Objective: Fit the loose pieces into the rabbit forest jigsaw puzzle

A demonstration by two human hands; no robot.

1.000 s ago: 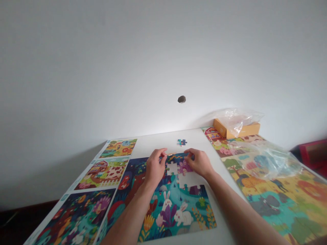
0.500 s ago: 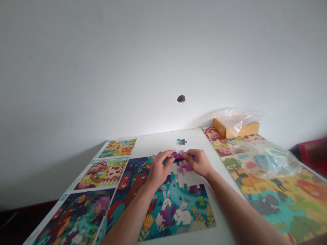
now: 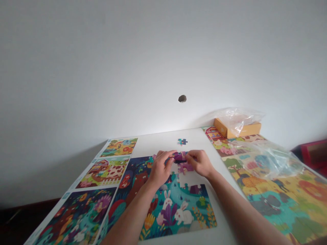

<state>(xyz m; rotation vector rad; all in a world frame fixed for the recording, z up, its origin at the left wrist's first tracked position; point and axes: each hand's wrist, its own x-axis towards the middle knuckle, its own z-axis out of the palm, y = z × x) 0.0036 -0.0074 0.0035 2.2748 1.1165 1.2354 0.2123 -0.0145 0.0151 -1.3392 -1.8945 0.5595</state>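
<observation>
Between the fingertips of both hands is a purple puzzle piece (image 3: 180,157), held at the far side of a partly joined jigsaw puzzle (image 3: 184,200) with rabbits, a bear and a frog. My left hand (image 3: 162,166) pinches the piece's left side, and my right hand (image 3: 200,161) pinches its right side. Just below lies another purple-pink piece (image 3: 186,167), with white tabletop showing around it. Farther back, a loose teal and dark blue piece (image 3: 182,141) rests by itself. My fingers partly cover the upper part of the puzzle.
Three picture sheets lie along the left, the lowest a forest picture (image 3: 79,214). On the right is a yellow savanna puzzle (image 3: 281,197), partly under a clear plastic bag (image 3: 270,158). An orange box (image 3: 245,130) with more plastic stands against the wall (image 3: 127,68).
The piece between my hands has tilted a little, showing a dark lower edge. Both hands stay at nearly the same place, and the view has shifted slightly.
</observation>
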